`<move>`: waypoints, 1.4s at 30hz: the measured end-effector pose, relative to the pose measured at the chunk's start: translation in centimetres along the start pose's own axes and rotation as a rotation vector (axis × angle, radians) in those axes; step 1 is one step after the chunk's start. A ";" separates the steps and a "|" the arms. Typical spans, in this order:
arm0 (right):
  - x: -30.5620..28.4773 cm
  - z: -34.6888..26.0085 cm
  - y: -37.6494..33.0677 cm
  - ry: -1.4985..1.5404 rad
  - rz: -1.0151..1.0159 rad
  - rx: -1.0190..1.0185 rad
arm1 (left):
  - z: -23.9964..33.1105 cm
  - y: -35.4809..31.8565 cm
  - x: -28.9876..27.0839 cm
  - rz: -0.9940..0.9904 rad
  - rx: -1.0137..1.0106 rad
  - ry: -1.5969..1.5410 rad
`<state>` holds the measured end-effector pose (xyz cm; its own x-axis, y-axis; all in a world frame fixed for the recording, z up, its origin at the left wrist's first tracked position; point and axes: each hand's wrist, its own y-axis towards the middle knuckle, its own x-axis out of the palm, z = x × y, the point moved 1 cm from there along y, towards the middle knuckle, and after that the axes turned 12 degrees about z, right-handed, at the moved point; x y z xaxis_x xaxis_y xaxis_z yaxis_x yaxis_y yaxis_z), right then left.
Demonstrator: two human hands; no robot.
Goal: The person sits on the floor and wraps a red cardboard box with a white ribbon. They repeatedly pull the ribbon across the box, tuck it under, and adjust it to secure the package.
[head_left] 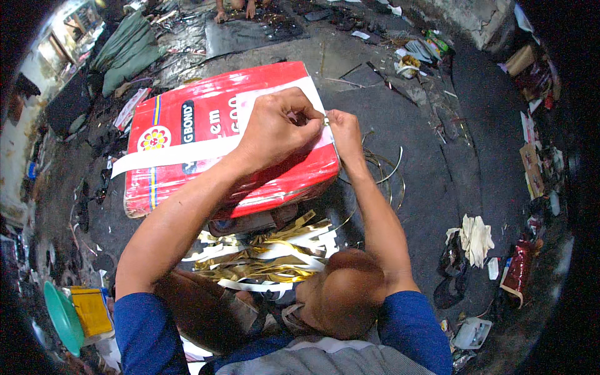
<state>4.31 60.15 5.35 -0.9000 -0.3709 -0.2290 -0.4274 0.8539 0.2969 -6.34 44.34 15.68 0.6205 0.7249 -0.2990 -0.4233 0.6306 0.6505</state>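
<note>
A red cardboard box with a glossy, wrinkled surface rests before me, above my knees. Across its top lies a white strip, its loose end reaching past the left edge and its other part running under my left wrist. My left hand is closed over the box's right side, thumb and forefinger pinched together. Just beyond that edge my right hand pinches too, its fingertips almost meeting the left ones. A tiny pale-gold bit shows between them, too small to name.
Gold and white strips lie heaped between my legs. Thin curled strands loop right of the box. A pale cloth, a green basin and scattered scraps surround me. Another person's hands are at the far top.
</note>
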 end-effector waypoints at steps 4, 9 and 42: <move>1.6 8.3 -1.8 -0.053 0.074 -0.030 | 0.5 0.1 0.4 -0.002 -0.024 -0.005; 1.9 12.0 -4.5 -0.204 0.005 -0.029 | 0.2 0.0 -0.2 0.002 -0.061 0.011; 2.4 30.4 -15.1 -0.942 -0.237 0.156 | -0.2 -0.2 -2.7 -0.279 0.281 0.125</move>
<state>11.26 57.44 -27.82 -0.3273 -0.1539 -0.9323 -0.5110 0.8587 0.0377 -8.09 42.30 16.26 0.5939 0.5761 -0.5615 -0.0428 0.7196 0.6931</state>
